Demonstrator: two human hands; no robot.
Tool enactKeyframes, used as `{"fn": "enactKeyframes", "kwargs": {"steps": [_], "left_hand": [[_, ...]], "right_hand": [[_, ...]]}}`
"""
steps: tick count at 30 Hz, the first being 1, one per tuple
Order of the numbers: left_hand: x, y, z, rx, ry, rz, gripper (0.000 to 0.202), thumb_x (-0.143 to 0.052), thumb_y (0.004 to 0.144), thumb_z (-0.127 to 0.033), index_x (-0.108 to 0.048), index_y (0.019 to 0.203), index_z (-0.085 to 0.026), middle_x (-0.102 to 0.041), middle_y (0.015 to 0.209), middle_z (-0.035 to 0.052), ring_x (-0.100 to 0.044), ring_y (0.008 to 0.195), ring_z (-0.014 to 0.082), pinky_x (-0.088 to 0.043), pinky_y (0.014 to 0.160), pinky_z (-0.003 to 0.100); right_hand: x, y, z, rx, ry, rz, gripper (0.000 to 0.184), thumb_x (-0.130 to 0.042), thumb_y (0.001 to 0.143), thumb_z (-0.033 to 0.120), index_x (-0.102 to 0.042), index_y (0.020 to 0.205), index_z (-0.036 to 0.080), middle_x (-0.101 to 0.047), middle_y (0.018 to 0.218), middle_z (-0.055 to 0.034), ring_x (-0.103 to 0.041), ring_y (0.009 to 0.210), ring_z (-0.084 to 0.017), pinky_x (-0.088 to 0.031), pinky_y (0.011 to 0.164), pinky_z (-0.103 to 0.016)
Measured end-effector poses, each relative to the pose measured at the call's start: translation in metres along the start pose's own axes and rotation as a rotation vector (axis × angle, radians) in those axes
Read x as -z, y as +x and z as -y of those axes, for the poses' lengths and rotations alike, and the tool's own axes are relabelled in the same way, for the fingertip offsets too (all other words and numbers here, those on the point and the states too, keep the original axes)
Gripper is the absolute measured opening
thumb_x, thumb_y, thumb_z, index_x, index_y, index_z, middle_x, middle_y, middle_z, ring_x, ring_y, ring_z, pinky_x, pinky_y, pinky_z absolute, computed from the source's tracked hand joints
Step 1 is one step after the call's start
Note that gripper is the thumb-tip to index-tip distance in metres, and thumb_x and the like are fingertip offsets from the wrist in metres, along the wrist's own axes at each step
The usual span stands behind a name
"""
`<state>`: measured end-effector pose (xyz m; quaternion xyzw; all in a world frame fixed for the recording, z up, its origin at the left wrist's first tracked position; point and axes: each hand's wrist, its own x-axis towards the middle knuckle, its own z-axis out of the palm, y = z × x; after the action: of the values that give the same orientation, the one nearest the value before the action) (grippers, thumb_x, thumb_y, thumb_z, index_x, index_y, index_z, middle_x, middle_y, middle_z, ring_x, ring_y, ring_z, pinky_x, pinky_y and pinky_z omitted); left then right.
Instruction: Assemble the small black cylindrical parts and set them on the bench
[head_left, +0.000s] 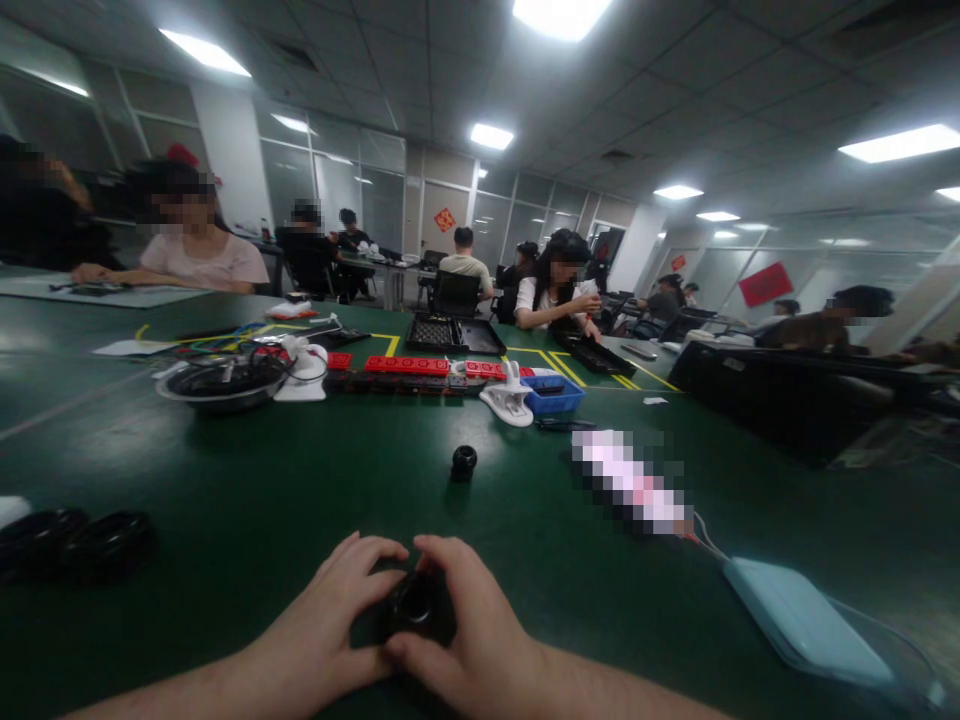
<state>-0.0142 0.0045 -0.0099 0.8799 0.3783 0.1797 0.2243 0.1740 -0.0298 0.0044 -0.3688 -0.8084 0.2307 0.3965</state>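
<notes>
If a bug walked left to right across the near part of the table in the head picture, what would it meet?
Two black rings, left hand, round black piece between the hands, right hand, pixelated device, pale blue power bank.

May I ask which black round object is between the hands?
The near black object, framed by left hand and right hand; the farther one stands alone, the left pair lies aside.

A green table (300,470) carries 2 black rings (90,552); 1 small black piece (463,464); 1 blue box (556,404); 1 pale-blue case (806,615).
</notes>
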Motion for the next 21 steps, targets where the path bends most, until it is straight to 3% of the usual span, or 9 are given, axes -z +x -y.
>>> {"fn": "enactKeyframes", "kwargs": {"steps": [2, 5, 9, 12, 14, 17, 21], "left_hand": [[0.001, 0.0, 0.0, 0.003, 0.001, 0.02, 0.03, -0.065, 0.071, -0.036, -0.061, 0.099, -0.027, -0.051, 0.111, 0.0048, -0.045, 0.104, 0.0267, -0.02, 0.1, 0.052], [0.001, 0.0, 0.002, -0.017, -0.012, 0.036, 0.038, -0.066, 0.07, -0.035, -0.058, 0.106, -0.028, -0.05, 0.113, 0.005, -0.044, 0.105, 0.0266, -0.021, 0.1, 0.051], [-0.002, -0.001, 0.005, -0.004, -0.004, -0.004, 0.037, -0.067, 0.069, -0.041, -0.061, 0.103, -0.028, -0.05, 0.114, 0.0055, -0.042, 0.107, 0.0278, -0.02, 0.101, 0.051], [-0.004, -0.001, 0.004, 0.004, 0.003, -0.003, 0.033, -0.066, 0.069, -0.042, -0.063, 0.099, -0.027, -0.051, 0.112, 0.0055, -0.044, 0.105, 0.0275, -0.021, 0.1, 0.05], [-0.002, 0.0, 0.002, -0.002, 0.009, 0.002, 0.032, -0.067, 0.068, -0.038, -0.064, 0.097, -0.027, -0.052, 0.111, 0.005, -0.045, 0.104, 0.0276, -0.022, 0.1, 0.051], [0.0, 0.001, -0.003, -0.001, 0.019, 0.009, 0.032, -0.066, 0.066, -0.028, -0.062, 0.097, -0.026, -0.052, 0.109, 0.004, -0.046, 0.103, 0.027, -0.021, 0.1, 0.052], [0.002, 0.0, -0.004, 0.021, 0.011, 0.008, 0.037, -0.068, 0.066, -0.031, -0.061, 0.102, -0.026, -0.052, 0.112, 0.005, -0.045, 0.106, 0.0281, -0.018, 0.101, 0.053]], "right_hand": [[0.002, 0.001, 0.003, 0.11, 0.042, -0.011, 0.058, -0.055, 0.071, 0.02, -0.032, 0.124, 0.022, -0.052, 0.109, -0.008, -0.052, 0.096, -0.021, -0.044, 0.084, -0.035], [0.005, 0.003, 0.005, 0.238, 0.032, -0.013, 0.063, -0.05, 0.068, 0.018, -0.027, 0.126, 0.022, -0.051, 0.111, -0.0085, -0.053, 0.097, -0.021, -0.042, 0.087, -0.036], [0.005, 0.003, 0.004, 0.143, -0.073, 0.013, 0.067, -0.058, 0.069, 0.036, -0.028, 0.126, 0.018, -0.046, 0.119, -0.0132, -0.047, 0.107, -0.028, -0.032, 0.095, -0.047], [0.003, 0.003, 0.004, 0.005, -0.072, 0.012, 0.07, -0.065, 0.065, 0.048, -0.036, 0.121, 0.017, -0.048, 0.112, -0.0131, -0.049, 0.101, -0.028, -0.04, 0.087, -0.044], [0.002, 0.003, 0.004, -0.046, -0.037, 0.041, 0.06, -0.065, 0.066, 0.038, -0.041, 0.118, 0.019, -0.053, 0.105, -0.0091, -0.052, 0.094, -0.025, -0.043, 0.083, -0.04], [0.003, 0.003, 0.007, 0.056, 0.045, 0.017, 0.06, -0.056, 0.067, 0.019, -0.036, 0.123, 0.021, -0.052, 0.109, -0.0071, -0.052, 0.096, -0.021, -0.043, 0.085, -0.035], [0.006, 0.004, 0.007, 0.167, 0.059, 0.026, 0.067, -0.055, 0.065, 0.018, -0.03, 0.128, 0.02, -0.05, 0.115, -0.0091, -0.05, 0.102, -0.022, -0.041, 0.089, -0.036]]}}
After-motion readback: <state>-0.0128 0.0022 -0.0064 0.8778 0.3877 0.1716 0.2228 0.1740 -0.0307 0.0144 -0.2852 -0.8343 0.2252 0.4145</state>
